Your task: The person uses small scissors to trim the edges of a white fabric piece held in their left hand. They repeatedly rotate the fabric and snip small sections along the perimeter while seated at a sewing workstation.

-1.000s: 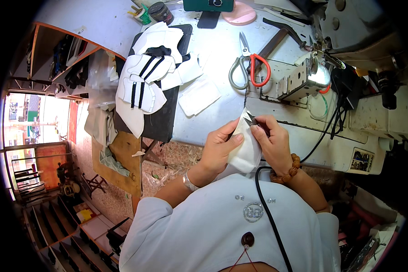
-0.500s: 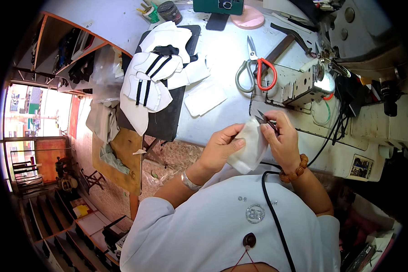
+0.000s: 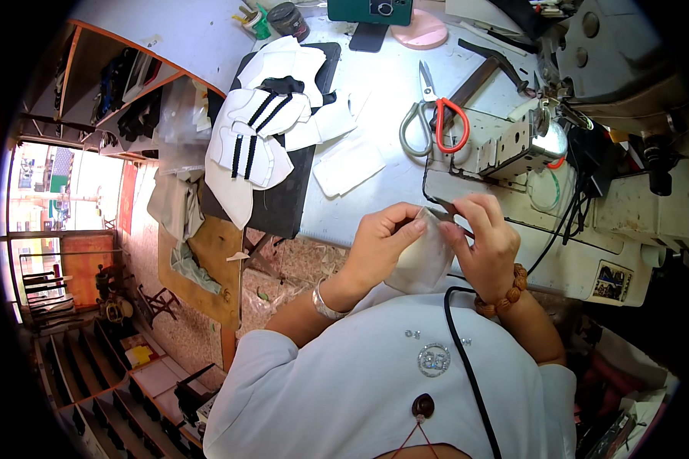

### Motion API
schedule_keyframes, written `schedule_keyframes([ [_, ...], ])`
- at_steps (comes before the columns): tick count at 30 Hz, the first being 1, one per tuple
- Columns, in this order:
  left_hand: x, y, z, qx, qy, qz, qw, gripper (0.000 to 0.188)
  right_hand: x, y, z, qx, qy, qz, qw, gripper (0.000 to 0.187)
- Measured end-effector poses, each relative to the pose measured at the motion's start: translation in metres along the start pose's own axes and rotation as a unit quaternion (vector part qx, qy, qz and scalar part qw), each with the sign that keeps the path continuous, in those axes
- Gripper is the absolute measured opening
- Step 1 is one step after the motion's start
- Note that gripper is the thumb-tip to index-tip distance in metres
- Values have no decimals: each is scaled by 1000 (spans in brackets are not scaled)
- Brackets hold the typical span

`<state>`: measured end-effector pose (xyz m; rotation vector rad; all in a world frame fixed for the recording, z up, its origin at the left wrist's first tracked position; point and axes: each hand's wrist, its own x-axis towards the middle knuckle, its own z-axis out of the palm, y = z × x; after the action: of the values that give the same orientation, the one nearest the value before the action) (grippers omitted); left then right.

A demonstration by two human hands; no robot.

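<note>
A white cloth-like piece (image 3: 421, 264) is raised close to my shirt, over the near edge of the table. My left hand (image 3: 379, 245) pinches its upper left edge between thumb and fingers. Closed around small dark thread snips (image 3: 443, 205), my right hand (image 3: 488, 245) is at the upper right edge of the same piece. The fingers hide most of the snips, so whether the blades touch the material cannot be made out. Large scissors (image 3: 465, 126) with one red and one grey handle lie beyond my hands.
White cut pieces (image 3: 241, 195), some with black trim, pile on a black board (image 3: 283, 218) at left. A flat white piece (image 3: 350, 167) lies beside it. A hammer (image 3: 478, 83) and a sewing machine (image 3: 513, 145) occupy the right. A black cable (image 3: 458, 336) crosses my shirt.
My right hand has turned and its fingers have lifted, so the snips show less. My left fingers have shifted up to the top edge of the white piece.
</note>
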<state>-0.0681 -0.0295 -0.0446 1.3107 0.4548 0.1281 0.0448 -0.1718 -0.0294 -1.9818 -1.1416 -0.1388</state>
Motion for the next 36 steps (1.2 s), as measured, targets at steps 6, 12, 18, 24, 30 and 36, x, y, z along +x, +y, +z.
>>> schedule_keyframes([
  [6, 0, 6, 2, -51, 1, -25, 998, 21, -5, 0, -6, -41, -32, -34, 998, 26],
  [12, 0, 3, 2, -46, -2, -17, 999, 22, -5, 0, -5, -42, -31, -27, 998, 26],
  [18, 0, 3, 2, -45, 1, -27, 999, 21, -6, 1, -3, -41, -25, -27, 998, 26],
  [24, 0, 3, 3, -49, 1, -35, 998, 20, -8, 2, -3, -42, -19, -24, 999, 27],
  [30, -1, 4, 4, -39, -1, -37, 999, 19, -7, 2, -4, -53, -17, -32, 998, 27],
  [36, -2, 5, 4, -4, 1, -24, 1000, 18, -6, 1, -4, -68, -20, -44, 996, 28],
])
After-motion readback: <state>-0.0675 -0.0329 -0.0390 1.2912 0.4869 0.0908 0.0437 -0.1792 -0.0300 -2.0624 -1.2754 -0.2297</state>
